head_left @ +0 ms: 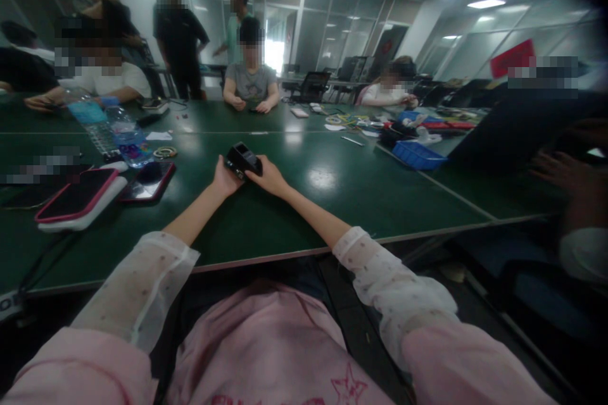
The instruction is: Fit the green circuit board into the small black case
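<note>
A small black box-shaped device (241,157) with a grey screen or panel on its upper face is held just above the green table (304,215). My left hand (225,178) cups it from the left and below, fingers partly hidden behind it. On the other side, my right hand (272,177) grips its right edge, with the fingers reaching along the near side. A few metallic parts show on the device's near side, too small to make out. Both forearms wear sheer white sleeves and reach over the table's front edge.
To the left lie a phone in a pink case (78,195), a dark phone (148,181), a tape roll (164,152) and two plastic bottles (126,133). A blue basket (418,155), a pen (352,140) and tangled cables lie to the right. Several people are around the table.
</note>
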Available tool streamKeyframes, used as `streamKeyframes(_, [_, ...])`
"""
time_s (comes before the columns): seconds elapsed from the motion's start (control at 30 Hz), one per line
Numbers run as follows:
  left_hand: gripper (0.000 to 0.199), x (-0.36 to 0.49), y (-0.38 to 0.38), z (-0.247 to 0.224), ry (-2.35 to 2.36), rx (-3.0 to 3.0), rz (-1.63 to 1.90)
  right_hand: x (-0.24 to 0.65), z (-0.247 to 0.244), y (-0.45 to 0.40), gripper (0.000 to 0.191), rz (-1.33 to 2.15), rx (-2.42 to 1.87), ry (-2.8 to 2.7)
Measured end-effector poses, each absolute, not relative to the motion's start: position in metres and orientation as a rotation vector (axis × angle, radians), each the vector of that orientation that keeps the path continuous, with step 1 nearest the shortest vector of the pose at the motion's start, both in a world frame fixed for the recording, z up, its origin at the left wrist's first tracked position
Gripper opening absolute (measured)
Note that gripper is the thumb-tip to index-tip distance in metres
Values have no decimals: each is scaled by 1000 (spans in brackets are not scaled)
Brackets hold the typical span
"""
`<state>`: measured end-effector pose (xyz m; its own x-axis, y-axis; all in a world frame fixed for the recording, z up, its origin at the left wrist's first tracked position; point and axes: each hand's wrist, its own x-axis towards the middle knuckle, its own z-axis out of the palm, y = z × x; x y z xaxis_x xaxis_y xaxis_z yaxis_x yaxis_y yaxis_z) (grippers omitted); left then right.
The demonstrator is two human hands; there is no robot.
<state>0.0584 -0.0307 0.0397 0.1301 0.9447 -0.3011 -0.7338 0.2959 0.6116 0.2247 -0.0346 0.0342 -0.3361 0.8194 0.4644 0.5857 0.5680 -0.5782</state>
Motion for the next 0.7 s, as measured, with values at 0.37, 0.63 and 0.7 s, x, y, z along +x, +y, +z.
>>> streamKeyframes(0.37, [69,59,-34,41,718,358,1268,228,36,-31,55,383,-1117,-2003])
streamKeyframes(0.63, [71,58,-34,41,653,362,1259,236,34,-19,60,318,-1178,-1886])
streamKeyframes(0.7, [71,58,-33,39,620,355,1257,240,33,-15,59,295,-1189,-1855])
